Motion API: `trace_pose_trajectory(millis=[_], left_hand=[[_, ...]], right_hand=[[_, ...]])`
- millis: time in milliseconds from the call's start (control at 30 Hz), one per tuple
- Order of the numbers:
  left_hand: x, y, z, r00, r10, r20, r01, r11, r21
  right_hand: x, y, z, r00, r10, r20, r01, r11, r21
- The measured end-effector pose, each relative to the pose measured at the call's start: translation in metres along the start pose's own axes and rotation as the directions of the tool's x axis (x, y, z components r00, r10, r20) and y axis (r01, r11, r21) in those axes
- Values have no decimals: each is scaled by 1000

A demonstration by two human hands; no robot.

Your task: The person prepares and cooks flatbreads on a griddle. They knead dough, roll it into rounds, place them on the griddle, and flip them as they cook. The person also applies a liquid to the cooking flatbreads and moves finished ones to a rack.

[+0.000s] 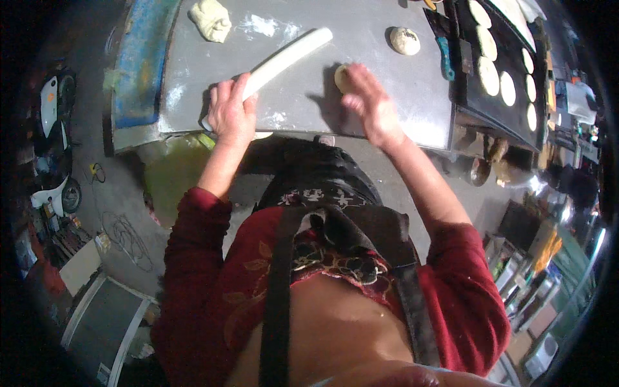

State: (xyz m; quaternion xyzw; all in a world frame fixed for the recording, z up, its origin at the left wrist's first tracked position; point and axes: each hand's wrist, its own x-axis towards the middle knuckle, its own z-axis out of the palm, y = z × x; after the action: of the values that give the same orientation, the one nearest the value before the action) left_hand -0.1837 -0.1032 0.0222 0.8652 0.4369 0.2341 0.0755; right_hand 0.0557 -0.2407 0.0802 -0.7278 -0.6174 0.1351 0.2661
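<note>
My left hand (231,113) is closed round the near end of a pale rolling pin (290,60), which slants away to the right over the grey worktop (290,106). My right hand (373,106) has its fingers stretched out beside a small round piece of dough (341,79), partly covering it; whether they press on it I cannot tell. A larger pale lump of dough (211,20) lies at the far left of the top. Toward the far right sits a round filled dough ball (405,40) with a dark spot on its crown.
On the right, a black griddle (474,106) carries several flat round breads (488,76). A tool with a teal handle (445,59) lies by its edge. Flour (261,26) is scattered on the worktop. A blue, worn panel (142,64) borders the left side.
</note>
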Motion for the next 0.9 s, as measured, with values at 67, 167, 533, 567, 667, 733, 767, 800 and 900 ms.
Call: trace_pose_trajectory(millis=[67,167,533,567,667,733,767,800,900], left_hand=[[1,-1,1,1000,-22,5,22,1000,-20],[3,-1,2,993,-108,47,107,994,25],[58,38,-2,928,-98,360,159,977,-144],[60,41,-3,938,51,344,10,985,-174],[62,53,5,773,225,593,-202,974,-106],[70,61,21,764,341,548,-363,929,-72],[76,64,30,774,424,470,-460,887,-43],[93,67,44,818,405,410,-451,892,19],[135,72,73,883,305,356,-360,927,100]], right_hand=[[15,10,1,990,132,-58,-118,974,192],[50,26,29,997,14,-72,-34,960,-279],[48,39,26,947,266,-181,-135,840,525],[33,43,11,947,158,-281,-67,949,308],[-11,49,2,983,15,-182,-74,943,-324],[-20,54,10,992,110,-64,-128,852,-507],[-14,61,14,992,82,-97,-120,847,-518],[-5,66,20,990,52,-132,-115,842,-528],[53,93,15,976,-35,-217,-111,776,-621]])
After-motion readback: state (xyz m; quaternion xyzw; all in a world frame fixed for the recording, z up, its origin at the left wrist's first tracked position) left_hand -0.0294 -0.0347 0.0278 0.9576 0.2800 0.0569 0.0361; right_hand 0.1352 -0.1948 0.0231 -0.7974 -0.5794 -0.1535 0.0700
